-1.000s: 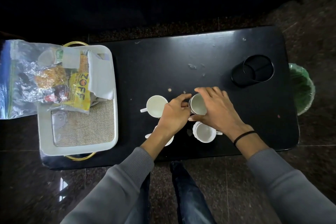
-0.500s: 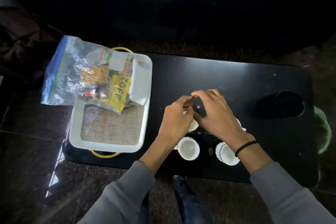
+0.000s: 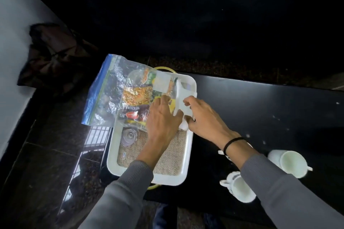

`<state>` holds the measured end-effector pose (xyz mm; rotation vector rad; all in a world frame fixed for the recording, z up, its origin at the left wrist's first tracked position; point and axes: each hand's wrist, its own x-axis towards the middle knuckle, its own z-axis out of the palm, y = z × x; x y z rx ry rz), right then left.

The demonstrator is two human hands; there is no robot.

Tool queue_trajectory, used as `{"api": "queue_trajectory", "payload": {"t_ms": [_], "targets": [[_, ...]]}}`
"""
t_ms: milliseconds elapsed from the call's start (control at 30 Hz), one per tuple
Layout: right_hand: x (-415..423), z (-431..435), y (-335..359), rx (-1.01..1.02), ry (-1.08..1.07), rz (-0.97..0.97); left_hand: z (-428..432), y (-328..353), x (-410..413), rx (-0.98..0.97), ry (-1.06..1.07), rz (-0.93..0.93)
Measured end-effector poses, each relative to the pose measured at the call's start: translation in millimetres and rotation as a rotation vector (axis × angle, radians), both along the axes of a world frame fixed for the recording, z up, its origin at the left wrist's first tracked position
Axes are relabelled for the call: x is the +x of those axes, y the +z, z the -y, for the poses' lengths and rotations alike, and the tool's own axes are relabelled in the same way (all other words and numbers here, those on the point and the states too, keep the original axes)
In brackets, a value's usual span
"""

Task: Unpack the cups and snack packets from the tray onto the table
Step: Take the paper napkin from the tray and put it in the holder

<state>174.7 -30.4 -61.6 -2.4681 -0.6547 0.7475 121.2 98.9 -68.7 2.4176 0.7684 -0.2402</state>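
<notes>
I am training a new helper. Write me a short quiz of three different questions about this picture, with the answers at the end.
1. True or false: the clear zip bag of snack packets lies fully inside the white tray.
2. Multiple choice: the white cups that can be seen stand (A) on the tray, (B) on the black table, (C) inside the bag.
3. Short answer: what does the right hand grip?

Key
1. False: its blue-edged end hangs out past the tray's left rim.
2. B, to the right of the tray.
3. A white folded item at the tray's far right corner, beside the left hand, which rests on the packets.
</notes>
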Motion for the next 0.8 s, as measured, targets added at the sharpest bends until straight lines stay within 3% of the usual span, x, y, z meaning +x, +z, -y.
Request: {"api": "queue_trajectory", "payload": {"t_ms": [233, 500, 633, 800], "targets": [[11, -16, -5, -0.047, -0.050, -0.048, -1, -20, 23, 0.052, -0.066, -0.084], [6, -9, -8, -0.058, -0.080, -0.046, -1, -29, 28, 0.187, -0.116, -0.043], [5, -1, -6, -0.046, -0.091, -0.027, -11, -24, 19, 0.053, -0.060, 0.088], [2, 13, 1, 0.045, -0.222, -0.025, -33, 0, -2, -0.357, 0.072, 0.282]]}}
